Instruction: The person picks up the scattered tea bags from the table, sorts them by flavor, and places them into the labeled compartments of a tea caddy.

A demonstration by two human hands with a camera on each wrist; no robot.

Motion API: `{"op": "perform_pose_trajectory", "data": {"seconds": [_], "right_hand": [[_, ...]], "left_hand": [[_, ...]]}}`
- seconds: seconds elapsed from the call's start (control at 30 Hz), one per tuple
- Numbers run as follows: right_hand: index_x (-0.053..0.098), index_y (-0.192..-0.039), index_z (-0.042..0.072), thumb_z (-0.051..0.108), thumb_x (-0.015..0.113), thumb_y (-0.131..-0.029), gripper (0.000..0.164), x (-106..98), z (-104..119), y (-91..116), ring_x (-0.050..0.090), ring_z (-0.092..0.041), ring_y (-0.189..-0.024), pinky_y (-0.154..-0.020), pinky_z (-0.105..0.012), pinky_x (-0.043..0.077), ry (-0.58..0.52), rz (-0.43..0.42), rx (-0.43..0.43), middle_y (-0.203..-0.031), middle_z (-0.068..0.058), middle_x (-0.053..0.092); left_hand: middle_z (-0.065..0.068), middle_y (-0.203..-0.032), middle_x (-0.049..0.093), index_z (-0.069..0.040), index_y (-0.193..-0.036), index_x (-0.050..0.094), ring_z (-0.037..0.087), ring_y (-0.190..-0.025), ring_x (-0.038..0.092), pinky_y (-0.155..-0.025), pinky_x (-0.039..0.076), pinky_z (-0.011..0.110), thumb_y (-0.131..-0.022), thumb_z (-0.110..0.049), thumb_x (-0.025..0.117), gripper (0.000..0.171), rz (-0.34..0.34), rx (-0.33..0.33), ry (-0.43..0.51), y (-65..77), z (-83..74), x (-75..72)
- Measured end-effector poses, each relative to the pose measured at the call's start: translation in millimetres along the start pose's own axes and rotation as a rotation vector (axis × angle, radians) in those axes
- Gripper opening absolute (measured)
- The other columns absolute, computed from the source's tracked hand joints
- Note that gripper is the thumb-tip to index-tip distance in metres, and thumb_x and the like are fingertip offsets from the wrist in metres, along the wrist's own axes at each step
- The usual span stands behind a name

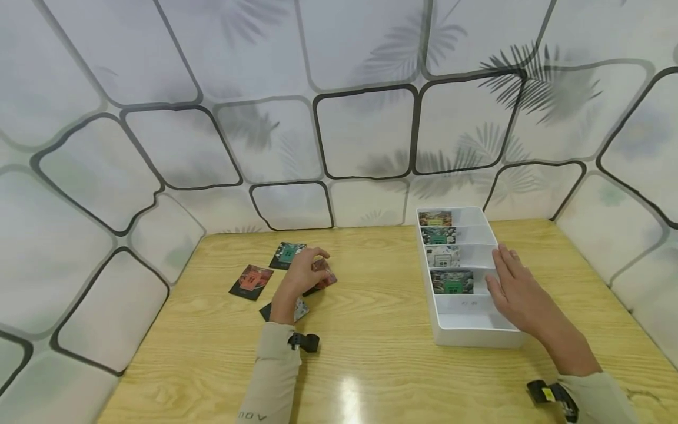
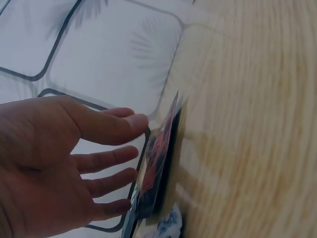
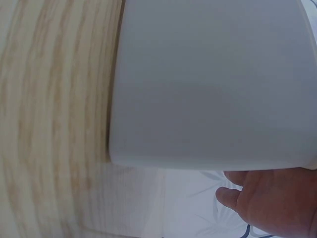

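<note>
My left hand [image 1: 303, 271] hovers over a red-and-black flat printed packet [image 1: 325, 274] at the left of the table. In the left wrist view, the thumb and spread fingers [image 2: 111, 179] are close beside that packet [image 2: 159, 153], lightly bent and not closed round it. Around this hand lie a green-and-black packet [image 1: 288, 253], another red packet [image 1: 251, 281] and a grey floral packet [image 1: 301, 310], the last partly hidden by the wrist. My right hand [image 1: 516, 288] rests with straight fingers along the right rim of a white divided box [image 1: 477, 337].
Packets stand in the box's rear compartments: orange [image 1: 435, 219], green [image 1: 438, 235], white [image 1: 443, 256] and dark green [image 1: 452, 282]. The front compartment shows faint writing on its divider [image 1: 469, 303]. Patterned walls [image 1: 365, 132] border the wooden table [image 1: 381, 294] behind and at both sides.
</note>
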State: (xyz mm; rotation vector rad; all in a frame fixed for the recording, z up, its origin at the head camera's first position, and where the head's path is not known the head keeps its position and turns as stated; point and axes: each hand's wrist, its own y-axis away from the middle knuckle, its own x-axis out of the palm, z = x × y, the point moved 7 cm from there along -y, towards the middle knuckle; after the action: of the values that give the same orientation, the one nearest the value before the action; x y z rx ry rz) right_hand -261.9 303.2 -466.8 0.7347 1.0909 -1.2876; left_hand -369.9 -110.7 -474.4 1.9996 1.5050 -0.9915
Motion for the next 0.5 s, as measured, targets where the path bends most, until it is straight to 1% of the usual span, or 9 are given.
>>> {"op": "perform_pose_trajectory", "data": {"seconds": [0.07,0.1,0.2,0.27,0.33,0.43,0.5], "right_hand": [[0.01,-0.157,-0.014,0.031,0.031,-0.112,0.067,-0.1,0.4,-0.1,0.005,-0.053,-0.151,-0.117,-0.068,0.013,0.002,0.004,0.003,-0.165,-0.034,0.003],[0.01,-0.157,-0.014,0.031,0.031,-0.112,0.067,-0.2,0.7,0.0,0.005,-0.053,-0.151,-0.117,-0.068,0.013,0.005,0.004,0.003,-0.165,-0.034,0.003],[0.01,-0.157,-0.015,0.031,0.031,-0.112,0.067,-0.6,1.6,0.4,0.006,-0.053,-0.151,-0.117,-0.068,0.014,0.008,0.005,0.006,-0.165,-0.034,0.004],[0.01,-0.157,-0.014,0.031,0.031,-0.112,0.067,-1.2,2.1,0.7,0.005,-0.053,-0.151,-0.117,-0.068,0.014,0.005,0.005,0.007,-0.165,-0.034,0.003],[0.01,-0.157,-0.015,0.031,0.031,-0.112,0.067,-1.9,2.8,0.8,0.005,-0.053,-0.151,-0.116,-0.069,0.014,0.003,0.004,0.006,-0.165,-0.034,0.004],[0.01,-0.157,-0.014,0.031,0.031,-0.112,0.067,-2.2,3.2,1.1,0.004,-0.053,-0.151,-0.117,-0.068,0.013,-0.003,0.005,0.006,-0.165,-0.034,0.004],[0.01,-0.157,-0.015,0.031,0.031,-0.112,0.067,-2.3,3.2,1.3,0.005,-0.053,-0.151,-0.117,-0.068,0.013,-0.003,0.001,0.005,-0.165,-0.034,0.005]], "left_hand": [[0.02,-0.116,0.062,-0.002,-0.127,0.067,0.031,-0.084,0.054,-0.08,0.049,0.046,-0.091,0.004,0.074,0.037,0.013,-0.025,-0.021,1.2,1.9,0.4],[0.02,-0.116,0.062,-0.003,-0.125,0.068,0.03,-0.084,0.054,-0.075,0.047,0.044,-0.09,0.006,0.073,0.037,0.019,-0.036,-0.042,1.6,3.0,0.8],[0.017,-0.115,0.061,-0.008,-0.122,0.07,0.03,-0.094,0.054,-0.072,0.047,0.041,-0.089,0.006,0.073,0.035,0.028,-0.082,-0.119,3.1,5.2,1.9],[0.017,-0.117,0.06,-0.01,-0.119,0.071,0.035,-0.102,0.055,-0.075,0.048,0.045,-0.089,0.004,0.074,0.033,0.028,-0.116,-0.15,4.3,6.0,1.7],[0.018,-0.123,0.058,-0.012,-0.118,0.071,0.04,-0.11,0.053,-0.079,0.048,0.051,-0.089,0.002,0.075,0.032,0.025,-0.146,-0.161,5.1,7.1,1.7],[0.019,-0.129,0.055,-0.013,-0.116,0.071,0.044,-0.118,0.051,-0.089,0.047,0.061,-0.089,0.001,0.076,0.031,0.018,-0.17,-0.164,5.8,8.7,1.3],[0.019,-0.129,0.054,-0.013,-0.115,0.071,0.045,-0.119,0.051,-0.091,0.046,0.063,-0.088,0.002,0.076,0.031,0.013,-0.176,-0.166,5.8,9.8,1.5]]}}
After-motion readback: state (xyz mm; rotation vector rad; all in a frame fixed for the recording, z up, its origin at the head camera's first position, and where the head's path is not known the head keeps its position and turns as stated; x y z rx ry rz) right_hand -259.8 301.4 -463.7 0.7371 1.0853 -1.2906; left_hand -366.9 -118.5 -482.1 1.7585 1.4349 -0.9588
